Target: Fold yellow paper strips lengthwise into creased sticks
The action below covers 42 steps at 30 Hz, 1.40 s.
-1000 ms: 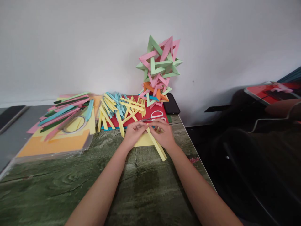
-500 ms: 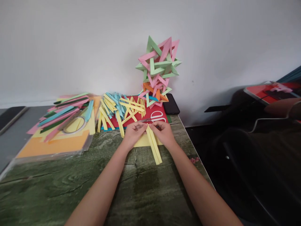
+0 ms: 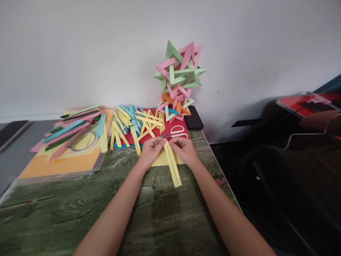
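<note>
Yellow folded-paper strip (image 3: 171, 164), likely light and easily creased, suits holding at its far tip, where left hand (image 3: 151, 152) and right hand (image 3: 185, 150) pinch it.

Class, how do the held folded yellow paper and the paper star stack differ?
The folded yellow paper is one colour; the star stack mixes pink, green, orange, blue. The yellow paper is narrow, the stack spiky. The paper is held, the stack untouched. Both look folded.

I log dim, diffuse light: pale wall (image 3: 106, 53) greyer rightward, lower right nearly black, soft dark patch on the tabletop (image 3: 165, 213). Yellow strip (image 3: 173, 169) legible, fine detail soft; wide-angle stretch toward edges.
</note>
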### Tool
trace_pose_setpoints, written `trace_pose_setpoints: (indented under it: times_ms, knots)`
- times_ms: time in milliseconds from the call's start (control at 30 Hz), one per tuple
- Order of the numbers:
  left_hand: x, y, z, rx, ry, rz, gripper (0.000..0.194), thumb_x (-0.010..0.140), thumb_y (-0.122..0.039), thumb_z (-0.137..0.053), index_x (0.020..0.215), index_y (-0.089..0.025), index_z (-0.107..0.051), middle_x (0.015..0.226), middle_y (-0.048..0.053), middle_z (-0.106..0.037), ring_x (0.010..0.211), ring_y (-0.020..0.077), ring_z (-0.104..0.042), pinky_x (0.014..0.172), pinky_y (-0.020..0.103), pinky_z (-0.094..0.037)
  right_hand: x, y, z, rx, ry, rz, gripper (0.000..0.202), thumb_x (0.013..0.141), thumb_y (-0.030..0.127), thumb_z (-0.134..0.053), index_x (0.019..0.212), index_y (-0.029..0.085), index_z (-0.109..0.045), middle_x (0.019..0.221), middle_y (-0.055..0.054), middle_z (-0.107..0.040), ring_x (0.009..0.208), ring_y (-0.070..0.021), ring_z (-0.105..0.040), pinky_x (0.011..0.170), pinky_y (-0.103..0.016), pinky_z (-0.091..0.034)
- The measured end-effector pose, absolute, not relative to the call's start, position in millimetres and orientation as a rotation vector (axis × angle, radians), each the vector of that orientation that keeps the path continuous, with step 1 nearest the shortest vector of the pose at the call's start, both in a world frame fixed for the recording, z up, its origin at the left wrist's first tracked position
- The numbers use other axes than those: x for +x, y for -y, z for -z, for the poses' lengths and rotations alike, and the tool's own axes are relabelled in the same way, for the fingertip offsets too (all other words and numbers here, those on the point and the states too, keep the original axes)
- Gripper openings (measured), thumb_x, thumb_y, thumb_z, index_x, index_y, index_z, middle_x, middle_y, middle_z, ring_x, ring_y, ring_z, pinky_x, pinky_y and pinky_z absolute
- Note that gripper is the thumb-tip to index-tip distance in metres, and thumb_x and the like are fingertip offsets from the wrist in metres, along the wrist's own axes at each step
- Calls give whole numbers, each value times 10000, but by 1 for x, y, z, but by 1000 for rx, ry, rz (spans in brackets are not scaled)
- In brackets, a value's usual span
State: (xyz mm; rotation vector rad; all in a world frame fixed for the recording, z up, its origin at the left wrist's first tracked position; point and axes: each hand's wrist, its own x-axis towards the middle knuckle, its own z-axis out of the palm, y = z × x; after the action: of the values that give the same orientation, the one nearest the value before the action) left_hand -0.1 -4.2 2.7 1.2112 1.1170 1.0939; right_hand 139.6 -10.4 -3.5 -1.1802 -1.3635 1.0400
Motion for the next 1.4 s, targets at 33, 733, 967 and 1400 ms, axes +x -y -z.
trace_pose_setpoints:
  times_ms: [33, 733, 967, 1400]
  knots:
    - [0, 4, -3, 1189, -1101, -1091, 264, 659, -397, -617, 769, -158, -638, 647, 18, -633, 574, 114, -568, 563, 222, -472, 140, 10, 4, -1189, 1334, -1025, 162, 675, 323, -584, 634, 168, -606, 612, -14, -615, 531, -119, -532, 510, -234, -421]
    - [2, 4, -1, 1178, -1086, -1061, 236, 552, -298, -710, 705, -144, -619, 662, 33, -655, 584, 116, -593, 574, 225, -469, 137, 14, -6, -1210, 1421, -622, 64, 677, 216, -561, 656, 194, -618, 673, -14, -632, 639, -140, -560, 572, -259, -402]
    - [2, 3, -1, 1187, -1095, -1072, 200, 604, -312, -673, 702, -142, -634, 696, 39, -665, 616, 117, -591, 605, 224, -453, 139, 12, -3, -1187, 1411, -716, 79, 674, 216, -555, 631, 183, -613, 621, -11, -614, 609, -137, -554, 556, -252, -410]
    - [0, 4, -2, 1308, -1123, -1089, 163, 654, -312, -621, 693, -154, -633, 637, 9, -642, 589, 117, -571, 559, 211, -425, 139, 18, -6, -1115, 1663, -381, 88, 702, 174, -543, 712, 206, -625, 726, -26, -611, 714, -147, -561, 690, -286, -449]
